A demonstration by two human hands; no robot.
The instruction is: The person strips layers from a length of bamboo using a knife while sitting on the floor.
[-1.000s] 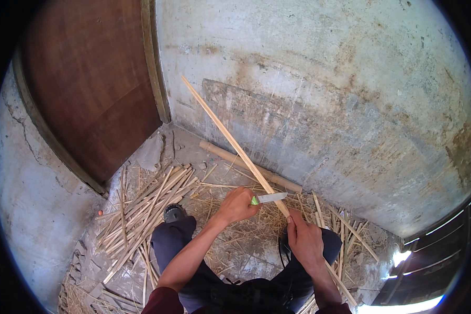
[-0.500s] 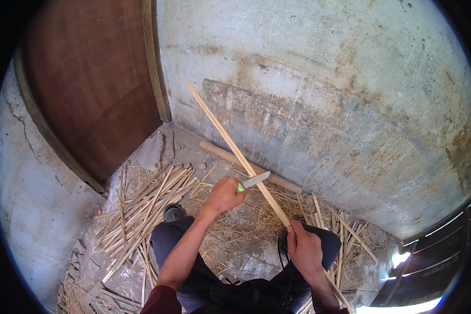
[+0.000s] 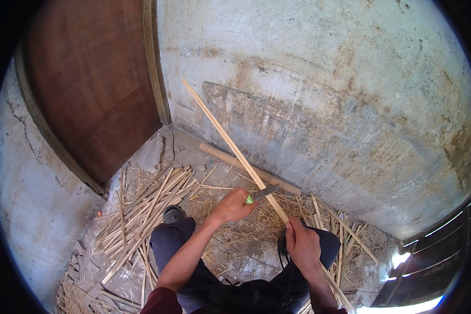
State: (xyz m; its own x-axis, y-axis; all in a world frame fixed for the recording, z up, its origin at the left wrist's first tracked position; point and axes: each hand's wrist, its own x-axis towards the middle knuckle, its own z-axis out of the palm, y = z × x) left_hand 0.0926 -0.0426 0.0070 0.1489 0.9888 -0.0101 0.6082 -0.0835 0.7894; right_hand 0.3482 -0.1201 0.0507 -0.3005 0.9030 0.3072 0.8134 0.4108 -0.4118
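Observation:
My left hand (image 3: 232, 205) is closed round the green handle of a knife (image 3: 265, 193). The blade points up and to the right and lies across a long pale wooden strip (image 3: 224, 135), which looks like split bamboo. My right hand (image 3: 303, 246) grips the strip near its lower end, above my right knee. From there the strip slants up and to the left, its thin far tip standing in front of the wall. Where the blade meets the strip, I cannot tell how deep the edge sits.
Many cut strips (image 3: 146, 209) lie heaped on the left, with more strips (image 3: 350, 235) at the right. Thin shavings (image 3: 264, 222) cover the floor between my knees. A round pole (image 3: 220, 153) rests along the foot of the stained wall (image 3: 319, 104). A brown door (image 3: 89, 89) stands at the left.
My left hand and the knife have moved down and right along the strip, closer to my right hand. The strip's far tip has shifted slightly up and left.

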